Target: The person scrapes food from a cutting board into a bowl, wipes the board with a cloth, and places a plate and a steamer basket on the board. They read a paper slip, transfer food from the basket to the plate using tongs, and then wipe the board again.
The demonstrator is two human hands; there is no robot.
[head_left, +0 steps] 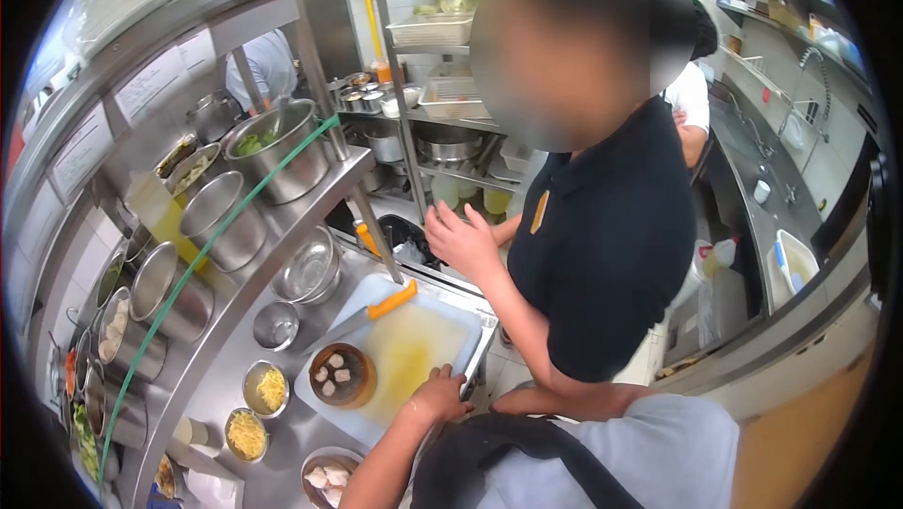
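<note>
Pale grey shirt [691, 457], short right sleeve [663, 412]; black apron [461, 457], probably, with broad dark strap [585, 460].

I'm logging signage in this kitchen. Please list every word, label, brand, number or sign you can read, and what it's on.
Nothing can be read clearly.
Left paper sheet: writing too small and blurred.
Middle paper sheet: lines of writing, too blurred.
Right paper sheet: also unreadable.
Gold badge on the black shirt: too small to tell.
</note>
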